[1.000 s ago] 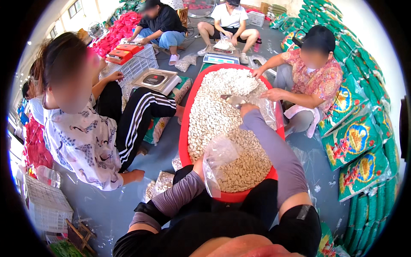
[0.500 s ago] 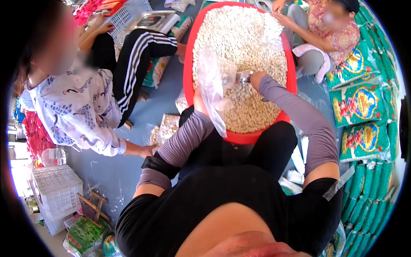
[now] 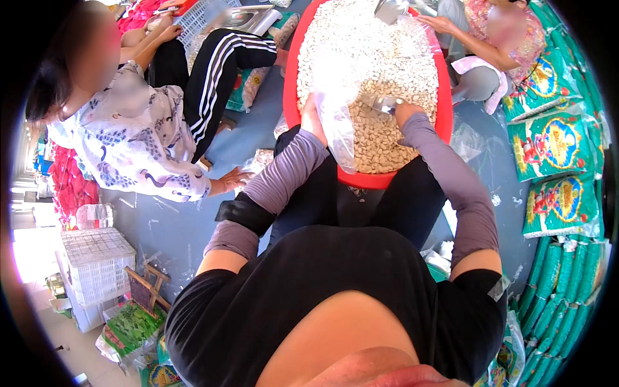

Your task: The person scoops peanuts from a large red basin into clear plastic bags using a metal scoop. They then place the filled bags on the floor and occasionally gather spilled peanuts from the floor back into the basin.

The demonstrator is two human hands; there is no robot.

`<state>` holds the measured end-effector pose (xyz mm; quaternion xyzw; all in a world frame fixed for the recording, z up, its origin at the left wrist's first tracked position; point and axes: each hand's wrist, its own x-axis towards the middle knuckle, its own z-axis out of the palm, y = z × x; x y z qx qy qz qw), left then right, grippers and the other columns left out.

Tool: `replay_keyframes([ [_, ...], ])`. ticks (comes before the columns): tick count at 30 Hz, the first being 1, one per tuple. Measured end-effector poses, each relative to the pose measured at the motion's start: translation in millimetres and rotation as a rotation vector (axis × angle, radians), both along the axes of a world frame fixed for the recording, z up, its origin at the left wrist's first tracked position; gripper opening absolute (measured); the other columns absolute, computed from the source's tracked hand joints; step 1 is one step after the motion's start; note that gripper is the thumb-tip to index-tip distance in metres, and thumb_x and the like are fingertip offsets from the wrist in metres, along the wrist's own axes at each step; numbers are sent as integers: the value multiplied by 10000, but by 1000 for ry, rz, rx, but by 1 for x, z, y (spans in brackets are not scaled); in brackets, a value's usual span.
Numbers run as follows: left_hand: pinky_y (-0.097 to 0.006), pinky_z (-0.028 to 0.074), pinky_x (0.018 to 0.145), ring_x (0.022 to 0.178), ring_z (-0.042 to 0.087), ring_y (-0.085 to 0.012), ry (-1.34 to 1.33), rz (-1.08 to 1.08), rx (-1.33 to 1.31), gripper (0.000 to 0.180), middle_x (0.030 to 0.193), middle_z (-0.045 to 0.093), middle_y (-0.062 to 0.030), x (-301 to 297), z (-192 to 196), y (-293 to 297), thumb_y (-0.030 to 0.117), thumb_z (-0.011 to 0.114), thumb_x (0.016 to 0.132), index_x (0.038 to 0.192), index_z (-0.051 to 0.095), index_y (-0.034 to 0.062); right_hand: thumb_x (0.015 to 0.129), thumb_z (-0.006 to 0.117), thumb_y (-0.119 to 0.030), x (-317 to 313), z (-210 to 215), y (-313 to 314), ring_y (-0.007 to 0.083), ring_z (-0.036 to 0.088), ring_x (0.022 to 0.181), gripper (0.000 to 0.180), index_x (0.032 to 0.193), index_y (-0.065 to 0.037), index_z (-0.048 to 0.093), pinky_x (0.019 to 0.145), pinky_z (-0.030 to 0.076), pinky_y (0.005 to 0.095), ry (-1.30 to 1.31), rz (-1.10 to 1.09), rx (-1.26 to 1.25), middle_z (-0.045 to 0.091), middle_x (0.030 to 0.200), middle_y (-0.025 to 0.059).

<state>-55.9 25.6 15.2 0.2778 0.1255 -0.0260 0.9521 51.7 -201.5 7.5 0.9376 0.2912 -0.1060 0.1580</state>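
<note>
A large red tub [image 3: 443, 97] in front of my knees holds a heap of pale, seed-like pieces [image 3: 387, 145], whitish at the far side and tan at the near side. My left hand [image 3: 314, 122] grips a clear plastic bag [image 3: 342, 138] over the tub's left part; the bag hides some of its fingers. In my right hand [image 3: 407, 115] is a shiny metal scoop [image 3: 387, 104], close to the bag's right side and low over the heap. Glare on the plastic obscures what the bag contains.
A person sits at left, one hand [image 3: 232, 180] by a small filled bag [image 3: 262, 158] on the floor. Another at upper right reaches over the tub beside a metal scoop [image 3: 391, 9]. Green printed packages [image 3: 551, 145] line the right; a white crate [image 3: 100, 271] stands lower left.
The whole view has shifted, so the tub sits higher in the picture. My right hand and scoop have come slightly nearer me over the heap. The far person's scoop now shows.
</note>
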Motion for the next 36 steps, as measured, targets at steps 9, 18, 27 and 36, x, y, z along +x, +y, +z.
replay_keyframes([
  [9, -211, 406, 507, 551, 468, -57, 18, 199, 615, 86, 703, 557, 22, 33, -7, -15, 133, 567, 864, 891, 576, 52, 744, 634, -496, -8, 15, -56, 243, 616, 659, 514, 814, 13, 621, 618, 482, 324, 306, -550, 885, 636, 727, 142],
  [18, -248, 447, 555, 627, 536, -89, 23, 235, 1151, 82, 686, 567, -11, 58, -58, -17, 96, 628, 808, 809, 558, 51, 807, 641, -295, -21, 5, 20, 207, 614, 857, 411, 1011, 40, 519, 766, 504, 294, 982, -736, 1970, 602, 977, 128],
  [27, -395, 329, 967, 1175, 428, -243, 24, -403, 367, 635, 1287, 445, -149, 39, -9, -18, 525, 312, 895, 1301, 370, 39, 756, 628, 6, -18, 10, 4, 123, 547, 581, 177, 809, -63, 474, 524, 438, 244, 958, -388, 1990, 563, 709, 40],
  [36, -394, 418, 870, 972, 549, -221, -168, -553, 209, 386, 1071, 554, -78, 21, 0, -20, 342, 598, 821, 1107, 516, 95, 771, 617, 0, -22, 5, -5, 97, 448, 428, 189, 775, -70, 442, 391, 350, 232, 879, -400, 1848, 476, 551, 13],
])
